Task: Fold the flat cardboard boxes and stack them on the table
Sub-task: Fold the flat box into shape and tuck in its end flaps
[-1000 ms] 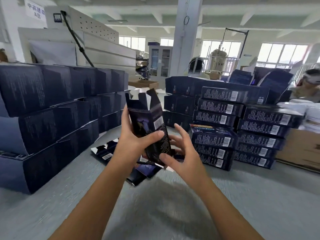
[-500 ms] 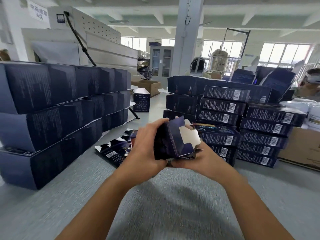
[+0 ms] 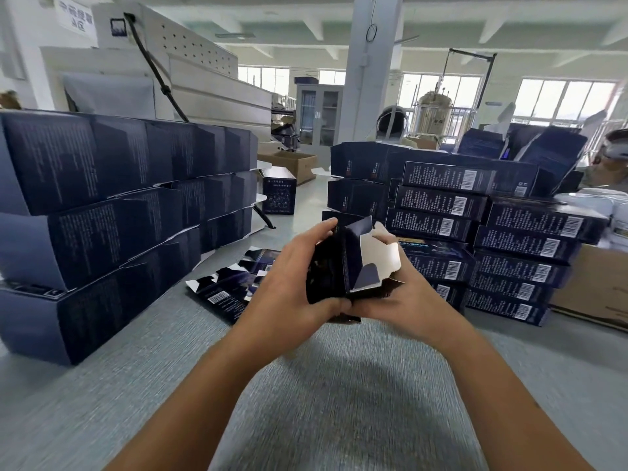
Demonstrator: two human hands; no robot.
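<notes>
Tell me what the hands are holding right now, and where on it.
Both hold one half-folded dark box: the left hand grips its left side, the right hand its right side.

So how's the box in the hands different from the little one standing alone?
The held box is off the table, gripped by the left hand and right hand; the lone box stands on it untouched. The held box's white flap is open; the lone box looks closed. Both are dark blue.

On the table (image 3: 339, 396), one stack of boxes (image 3: 102, 215) stands at nine o'clock, a second stack (image 3: 503, 249) at two, flat boxes (image 3: 222, 294) between them at eleven
</notes>
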